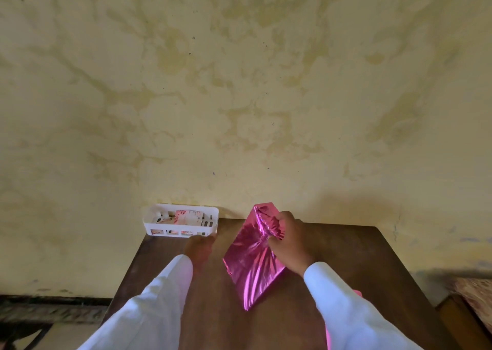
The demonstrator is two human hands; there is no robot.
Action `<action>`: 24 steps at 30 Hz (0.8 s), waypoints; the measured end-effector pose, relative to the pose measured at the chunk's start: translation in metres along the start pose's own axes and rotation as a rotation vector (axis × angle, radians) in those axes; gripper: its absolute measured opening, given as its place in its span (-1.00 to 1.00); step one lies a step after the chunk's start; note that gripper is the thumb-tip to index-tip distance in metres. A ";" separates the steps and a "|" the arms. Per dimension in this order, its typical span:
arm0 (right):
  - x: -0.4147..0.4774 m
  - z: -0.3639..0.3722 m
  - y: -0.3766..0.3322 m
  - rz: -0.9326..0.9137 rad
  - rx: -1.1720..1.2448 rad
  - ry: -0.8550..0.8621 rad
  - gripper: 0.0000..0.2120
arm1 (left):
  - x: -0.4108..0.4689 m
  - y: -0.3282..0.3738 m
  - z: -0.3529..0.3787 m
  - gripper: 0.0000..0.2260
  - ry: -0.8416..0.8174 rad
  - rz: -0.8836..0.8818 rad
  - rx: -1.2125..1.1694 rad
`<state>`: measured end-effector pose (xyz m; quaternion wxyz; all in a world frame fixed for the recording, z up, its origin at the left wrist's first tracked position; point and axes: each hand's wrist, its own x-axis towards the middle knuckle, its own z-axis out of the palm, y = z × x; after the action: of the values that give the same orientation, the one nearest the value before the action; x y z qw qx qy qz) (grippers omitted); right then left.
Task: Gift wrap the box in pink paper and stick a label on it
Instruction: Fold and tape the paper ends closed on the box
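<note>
The box (251, 267), covered in pink paper (266, 218), lies aslant at mid-bench (346, 256). The right hand (288, 239) curls its fingers round the bunched paper at the far end. The left hand (199, 248) is just near of the white basket (181, 228) at far left, too blurred to tell how its fingers lie.

One pink-wrapped box (253, 259) lying on table. One dark wooden table (346, 248) showing. Two hands reaching out: left hand (199, 247), right hand (288, 240). Two white sleeves covering forearms: one (159, 291) left, one (340, 296) right. One white basket (149, 224) sitting at table's far corner. Inside it, patterned cards (186, 216) lying, at least one; blur hiding exact count. One loose pink sheet (356, 293) peeking out beside right sleeve.
</note>
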<state>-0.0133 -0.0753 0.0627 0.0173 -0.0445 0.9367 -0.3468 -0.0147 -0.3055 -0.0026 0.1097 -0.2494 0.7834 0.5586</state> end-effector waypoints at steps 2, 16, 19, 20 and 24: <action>0.001 -0.010 0.003 -0.015 0.126 0.027 -0.61 | -0.002 -0.015 0.004 -0.65 -0.025 -0.083 -0.058; 0.009 -0.018 0.057 0.165 0.657 -0.175 -0.63 | -0.001 -0.032 0.001 -0.24 -0.074 -0.130 -0.715; 0.009 -0.011 0.075 0.388 0.821 -0.170 -0.73 | 0.000 -0.043 -0.004 -0.24 -0.042 -0.136 -0.854; 0.007 -0.006 0.082 0.441 0.889 -0.148 -0.68 | 0.000 -0.045 -0.003 -0.28 -0.033 -0.124 -0.870; -0.002 0.018 0.103 0.565 1.158 -0.071 -0.49 | -0.011 -0.048 0.010 -0.52 0.058 -0.059 -0.856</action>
<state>-0.0172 -0.0086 -0.0179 0.1603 0.2090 0.5724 -0.7765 0.0181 -0.3049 -0.0405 -0.0099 -0.3102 0.4762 0.8228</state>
